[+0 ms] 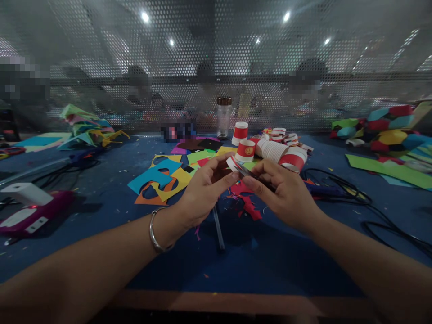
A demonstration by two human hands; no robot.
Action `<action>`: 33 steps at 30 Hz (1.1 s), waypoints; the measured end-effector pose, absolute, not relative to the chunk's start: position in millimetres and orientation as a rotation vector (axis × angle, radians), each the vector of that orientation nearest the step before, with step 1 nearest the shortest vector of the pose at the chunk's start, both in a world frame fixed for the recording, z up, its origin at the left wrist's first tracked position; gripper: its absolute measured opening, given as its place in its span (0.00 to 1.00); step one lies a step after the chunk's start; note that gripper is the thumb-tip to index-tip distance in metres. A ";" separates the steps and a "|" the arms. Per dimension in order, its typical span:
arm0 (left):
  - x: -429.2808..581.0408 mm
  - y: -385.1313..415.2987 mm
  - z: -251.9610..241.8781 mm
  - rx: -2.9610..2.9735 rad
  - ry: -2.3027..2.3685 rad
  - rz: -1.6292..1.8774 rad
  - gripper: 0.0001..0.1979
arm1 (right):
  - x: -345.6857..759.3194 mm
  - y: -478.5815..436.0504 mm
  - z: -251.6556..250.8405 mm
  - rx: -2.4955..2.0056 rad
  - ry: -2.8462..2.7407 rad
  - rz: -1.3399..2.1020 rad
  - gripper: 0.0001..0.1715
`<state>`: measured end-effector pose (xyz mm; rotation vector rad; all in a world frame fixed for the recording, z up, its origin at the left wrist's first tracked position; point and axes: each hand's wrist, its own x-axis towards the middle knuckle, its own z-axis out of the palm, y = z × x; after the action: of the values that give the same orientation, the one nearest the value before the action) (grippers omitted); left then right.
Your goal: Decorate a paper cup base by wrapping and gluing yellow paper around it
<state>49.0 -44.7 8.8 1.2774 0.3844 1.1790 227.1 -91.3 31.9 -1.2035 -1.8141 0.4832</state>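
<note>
My left hand (205, 189), with a silver bangle on its wrist, pinches a small red and white piece of paper cup (235, 164) between thumb and fingers. My right hand (281, 191) is closed around dark scissors (256, 177), their blades meeting that piece. Both hands hover over the blue table (236, 261). Red paper scraps (248, 204) lie just beneath them. Red and white paper cups (245, 150) stand and lie in a pile (286, 150) right behind the hands.
Cut coloured paper sheets (162, 180) lie left of centre. A clear jar (223, 117) stands at the back by a perforated screen. A purple and white device (30, 209) sits at the left. Black cables (354, 193) run at the right; folded paper shapes (388, 130) lie far right.
</note>
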 end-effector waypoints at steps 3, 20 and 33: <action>48.9 -44.7 7.8 1.283 0.383 1.186 0.17 | 227.6 -91.4 31.7 -1.211 -1.814 0.493 0.16; 50.7 -49.2 6.4 1.279 0.428 1.230 0.18 | 226.9 -92.2 32.7 -1.217 -1.830 0.384 0.18; 51.5 -49.1 8.9 1.195 0.434 1.182 0.16 | 226.4 -92.0 37.3 -1.213 -1.766 0.388 0.25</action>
<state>51.5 -49.1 8.9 1.1951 0.4344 1.1822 226.4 -92.0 37.3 -1.2129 -1.7660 0.3876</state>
